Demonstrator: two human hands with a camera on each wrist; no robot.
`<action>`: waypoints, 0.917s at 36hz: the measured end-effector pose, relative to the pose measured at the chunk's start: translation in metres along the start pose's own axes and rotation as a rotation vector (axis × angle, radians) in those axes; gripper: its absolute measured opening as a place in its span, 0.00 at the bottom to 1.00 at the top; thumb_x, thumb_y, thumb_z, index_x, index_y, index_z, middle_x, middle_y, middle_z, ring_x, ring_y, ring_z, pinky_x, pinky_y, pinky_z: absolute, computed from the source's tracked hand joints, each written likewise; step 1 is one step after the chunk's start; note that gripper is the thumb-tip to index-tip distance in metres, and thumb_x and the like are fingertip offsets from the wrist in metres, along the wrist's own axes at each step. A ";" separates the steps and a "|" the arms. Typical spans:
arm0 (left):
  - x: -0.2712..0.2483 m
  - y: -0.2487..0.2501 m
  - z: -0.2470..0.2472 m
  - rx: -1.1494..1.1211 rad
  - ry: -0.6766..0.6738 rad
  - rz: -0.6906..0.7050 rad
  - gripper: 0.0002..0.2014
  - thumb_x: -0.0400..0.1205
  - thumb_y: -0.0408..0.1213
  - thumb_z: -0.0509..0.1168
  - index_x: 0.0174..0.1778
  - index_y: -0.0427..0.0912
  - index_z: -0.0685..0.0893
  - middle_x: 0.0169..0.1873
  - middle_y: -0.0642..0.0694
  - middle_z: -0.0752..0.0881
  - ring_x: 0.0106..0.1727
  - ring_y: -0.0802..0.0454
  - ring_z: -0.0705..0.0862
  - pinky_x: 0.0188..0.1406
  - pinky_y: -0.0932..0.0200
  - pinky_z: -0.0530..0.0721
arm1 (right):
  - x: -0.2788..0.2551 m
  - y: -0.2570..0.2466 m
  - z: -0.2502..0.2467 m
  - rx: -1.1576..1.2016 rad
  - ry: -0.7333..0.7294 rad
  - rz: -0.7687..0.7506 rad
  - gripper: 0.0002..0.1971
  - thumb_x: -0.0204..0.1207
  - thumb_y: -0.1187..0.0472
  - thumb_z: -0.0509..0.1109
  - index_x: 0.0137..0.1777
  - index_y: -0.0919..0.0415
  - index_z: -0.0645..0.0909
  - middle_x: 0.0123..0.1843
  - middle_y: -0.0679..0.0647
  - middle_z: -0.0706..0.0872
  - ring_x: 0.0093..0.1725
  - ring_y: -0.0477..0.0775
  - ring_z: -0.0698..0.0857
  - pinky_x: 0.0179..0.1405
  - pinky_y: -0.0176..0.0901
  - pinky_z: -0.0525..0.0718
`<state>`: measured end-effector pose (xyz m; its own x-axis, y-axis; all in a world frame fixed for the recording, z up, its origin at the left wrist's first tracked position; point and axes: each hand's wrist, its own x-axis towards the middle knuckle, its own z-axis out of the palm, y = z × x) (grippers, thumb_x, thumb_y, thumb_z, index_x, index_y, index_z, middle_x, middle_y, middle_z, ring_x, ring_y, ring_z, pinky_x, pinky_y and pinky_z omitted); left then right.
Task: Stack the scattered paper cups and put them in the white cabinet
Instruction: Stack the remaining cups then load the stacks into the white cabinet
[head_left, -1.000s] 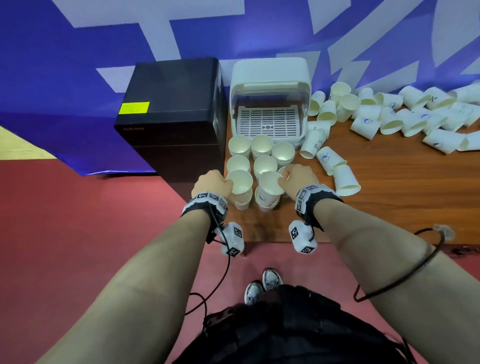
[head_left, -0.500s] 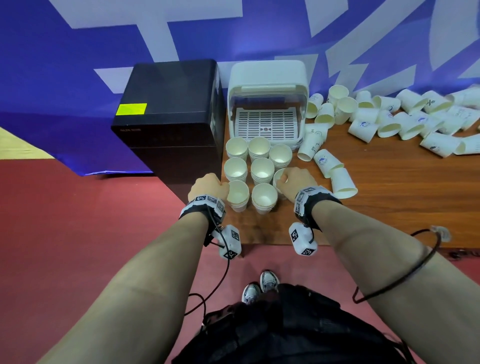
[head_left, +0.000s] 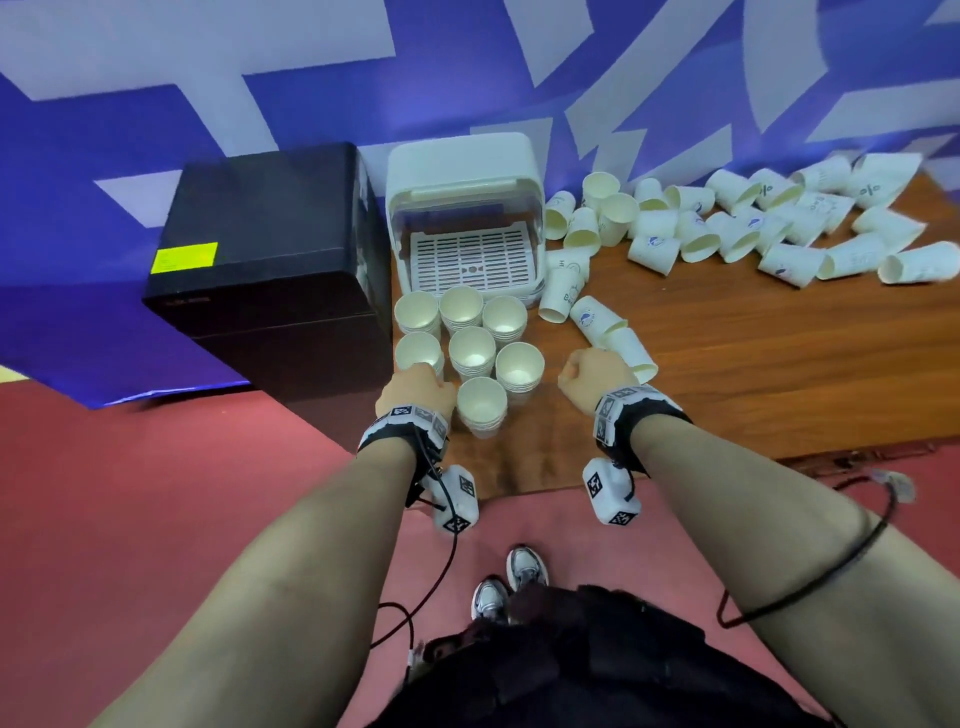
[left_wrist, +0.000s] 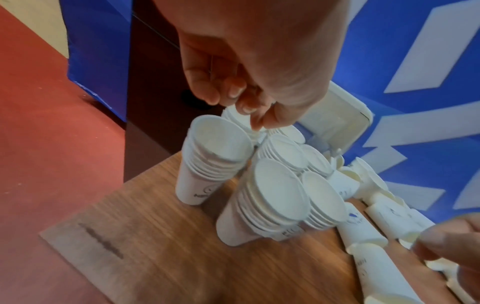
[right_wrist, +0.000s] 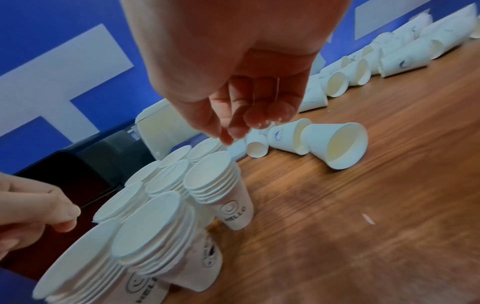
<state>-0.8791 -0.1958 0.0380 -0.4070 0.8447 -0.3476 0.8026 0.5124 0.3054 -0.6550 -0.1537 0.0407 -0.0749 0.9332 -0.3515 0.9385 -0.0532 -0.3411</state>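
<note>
The stacks of paper cups (head_left: 470, 353) stand upright in a tight group on the near left corner of the wooden surface (head_left: 727, 374), just in front of the white cabinet (head_left: 465, 208). Each stack is a smooth white cone with many thin rolled rims one above another; some lower cups show a printed face and the word HELLO. There are seven stacks in the head view.

My left hand (head_left: 415, 392) hangs over the left side of the group, fingers loosely curled downward; its grip is released, and I cannot tell if the fingertips (left_wrist: 249, 109) touch a rim. My right hand (head_left: 595, 376) is to the right of the stacks, apart from them, fingers hanging loosely curled and holding nothing.

The cabinet is rounded white plastic, with its clear front lid lifted and a slotted white tray (head_left: 470, 257) inside. Beside its right side lie several loose cups (head_left: 613, 332) on their sides, and many scattered cups (head_left: 753, 228) lie farther along the back edge. A black glossy box (head_left: 270, 244) with a yellow sticker stands left of the cabinet. Behind is a blue and white wall.
</note>
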 end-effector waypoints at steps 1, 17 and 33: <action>0.001 0.008 0.003 -0.003 -0.008 0.019 0.08 0.76 0.43 0.62 0.38 0.42 0.80 0.38 0.41 0.84 0.38 0.37 0.82 0.39 0.54 0.81 | 0.000 0.009 -0.002 -0.001 0.005 0.021 0.11 0.80 0.59 0.59 0.44 0.62 0.82 0.39 0.57 0.84 0.38 0.58 0.83 0.34 0.42 0.78; 0.035 0.203 0.056 0.063 -0.004 0.217 0.11 0.81 0.44 0.60 0.40 0.41 0.81 0.40 0.42 0.86 0.38 0.44 0.81 0.35 0.57 0.74 | 0.067 0.171 -0.089 0.063 0.032 0.127 0.10 0.79 0.59 0.62 0.47 0.60 0.85 0.43 0.58 0.86 0.38 0.58 0.82 0.32 0.41 0.77; 0.053 0.372 0.102 0.277 -0.094 0.178 0.12 0.79 0.47 0.60 0.49 0.43 0.80 0.41 0.44 0.80 0.41 0.42 0.78 0.40 0.54 0.78 | 0.175 0.308 -0.175 0.050 -0.042 0.157 0.09 0.79 0.60 0.62 0.48 0.62 0.83 0.45 0.60 0.86 0.42 0.60 0.83 0.39 0.43 0.79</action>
<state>-0.5573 0.0240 0.0426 -0.2186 0.8925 -0.3946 0.9505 0.2862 0.1207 -0.3200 0.0557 0.0266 0.0563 0.8964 -0.4396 0.9219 -0.2158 -0.3219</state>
